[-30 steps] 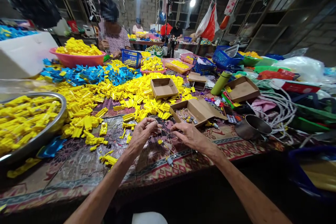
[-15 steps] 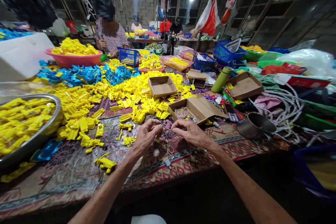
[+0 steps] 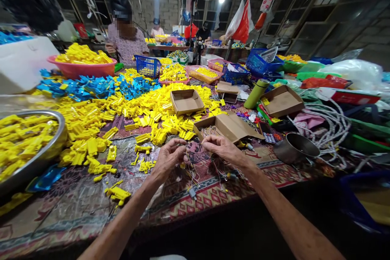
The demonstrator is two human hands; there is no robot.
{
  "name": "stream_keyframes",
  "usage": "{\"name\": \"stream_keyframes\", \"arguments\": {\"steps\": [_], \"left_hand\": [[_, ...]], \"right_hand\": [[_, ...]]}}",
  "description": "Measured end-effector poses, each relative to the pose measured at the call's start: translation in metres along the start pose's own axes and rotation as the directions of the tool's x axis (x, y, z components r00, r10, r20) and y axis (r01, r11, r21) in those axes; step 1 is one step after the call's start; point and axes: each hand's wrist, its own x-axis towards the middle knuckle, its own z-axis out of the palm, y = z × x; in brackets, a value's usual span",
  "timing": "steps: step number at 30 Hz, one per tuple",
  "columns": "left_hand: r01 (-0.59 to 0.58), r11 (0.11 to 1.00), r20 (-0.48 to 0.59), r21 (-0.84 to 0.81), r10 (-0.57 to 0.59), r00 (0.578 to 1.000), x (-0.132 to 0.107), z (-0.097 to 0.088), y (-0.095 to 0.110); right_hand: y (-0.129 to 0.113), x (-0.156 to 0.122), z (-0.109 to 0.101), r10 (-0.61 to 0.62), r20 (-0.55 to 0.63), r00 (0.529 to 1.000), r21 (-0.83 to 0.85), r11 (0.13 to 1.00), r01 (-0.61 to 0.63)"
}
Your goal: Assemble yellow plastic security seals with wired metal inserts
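My left hand [image 3: 171,157] is closed in a pinch on thin wires [image 3: 190,172], which hang down with a small grey block [image 3: 192,193] at their lower end. To its right, my right hand [image 3: 224,151] pinches more thin wires [image 3: 218,172]; small metal and yellow bits show below it. The fingertips of the two hands are apart, with the patterned cloth visible between them. Just behind the right hand lies an open cardboard box [image 3: 233,128] with a tangle of wires inside. Yellow plastic parts [image 3: 145,165] lie left of my left hand.
A large heap of yellow parts [image 3: 91,124] spreads across the left, beside a metal basin [image 3: 62,128]. Blue pieces [image 3: 88,87] lie behind. On the right are a metal mug [image 3: 295,150], a green bottle [image 3: 256,94] and coiled rope [image 3: 333,126]. A person [image 3: 126,42] sits across the table.
My hands have drawn slightly apart, and the wires below them hang more separately. The view has shifted a little. The person opposite has changed posture slightly.
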Motion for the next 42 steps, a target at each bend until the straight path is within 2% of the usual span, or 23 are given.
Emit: {"name": "stream_keyframes", "arguments": {"steps": [3,6,8,10,12,15,17,22,26,31,36,42], "left_hand": [[0.032,0.999,-0.016,-0.024,-0.033,0.999,-0.004,-0.001,0.007],[0.015,0.998,-0.051,0.057,-0.012,0.999,-0.007,-0.002,0.014],[0.000,0.995,-0.063,0.101,0.006,0.998,-0.009,-0.003,0.018],[-0.014,0.994,-0.053,0.111,0.020,0.998,-0.013,-0.003,0.023],[-0.033,0.993,-0.022,0.116,0.036,0.999,-0.017,-0.004,0.027],[-0.042,0.993,0.021,0.114,0.040,0.999,-0.026,-0.006,0.034],[-0.031,0.995,0.034,0.092,0.028,0.999,-0.032,-0.007,0.037],[-0.037,0.999,0.049,0.012,0.037,0.998,-0.041,-0.013,0.039],[0.018,0.994,0.019,-0.108,-0.016,1.000,-0.043,-0.021,0.039],[0.045,0.976,-0.046,-0.212,-0.056,0.997,-0.046,-0.035,0.034],[0.062,0.965,-0.146,-0.256,-0.102,0.984,-0.050,-0.045,0.026],[0.083,0.953,-0.132,-0.292,-0.126,0.983,-0.058,-0.056,0.021]], "right_hand": [[-0.002,0.002,-0.003,-0.088,-0.193,0.977,-0.228,0.973,0.043],[-0.015,-0.006,0.004,-0.285,-0.375,0.882,-0.433,0.895,0.106],[-0.027,-0.016,0.015,-0.337,-0.414,0.846,-0.419,0.895,0.151],[-0.036,-0.026,0.030,-0.285,-0.420,0.862,-0.280,0.944,0.176],[-0.038,-0.030,0.046,-0.189,-0.381,0.905,-0.069,0.982,0.176],[-0.030,-0.028,0.065,-0.093,-0.290,0.952,0.172,0.974,0.147],[-0.022,-0.024,0.074,-0.086,-0.234,0.968,0.214,0.967,0.137],[-0.021,-0.024,0.087,-0.116,-0.042,0.992,0.150,0.981,0.121],[-0.026,-0.034,0.093,-0.122,0.103,0.987,0.243,0.966,0.094],[-0.021,-0.040,0.100,-0.058,0.258,0.964,0.325,0.945,-0.030],[-0.017,-0.038,0.107,-0.026,0.313,0.949,0.346,0.934,-0.089],[-0.016,-0.039,0.116,-0.011,0.390,0.921,0.439,0.881,-0.176]]}}
